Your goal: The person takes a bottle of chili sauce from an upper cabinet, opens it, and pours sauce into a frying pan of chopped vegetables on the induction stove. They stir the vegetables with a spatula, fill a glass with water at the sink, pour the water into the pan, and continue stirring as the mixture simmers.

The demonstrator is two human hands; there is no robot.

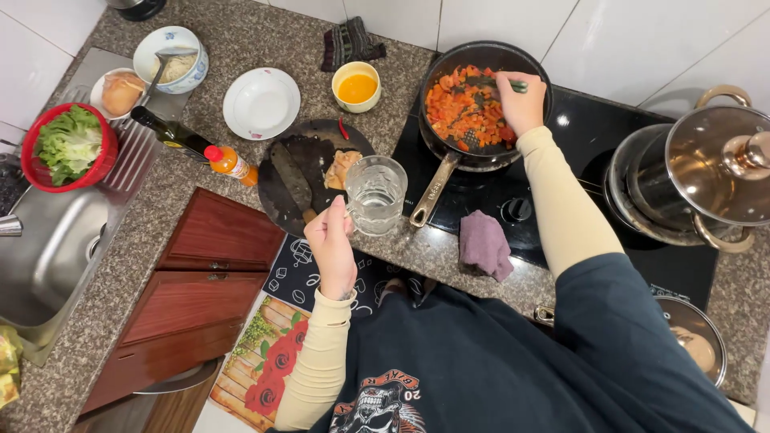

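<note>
A granite worktop (241, 36) is seen from above, with a black hob (593, 136) set into its right half and a steel sink (48, 248) at its left edge. The left hand (330, 240) is closed on the handle of a clear glass mug (376, 195), which is held upright at the worktop's front edge, just left of the hob. The right hand (520, 100) is clamped on a dark spatula (481, 100), whose blade is buried in chopped orange-red vegetables inside a black frying pan (481, 96) on the hob's rear left part; the pan's metal handle points toward the front edge. The two hands are kept well apart. A round dark board (309, 172) carrying dark strips and a pale piece of food lies beside the mug. Behind it are set a white plate (261, 103) and a yellow cup (357, 86) of orange liquid. An orange bottle (228, 163) and a dark green bottle (168, 132) lie near the board's left side. A red colander (68, 147) of lettuce is placed by the sink. A lidded steel pot (690, 172) occupies the hob's right side, and a purple cloth (484, 243) rests at the hob's front edge.
</note>
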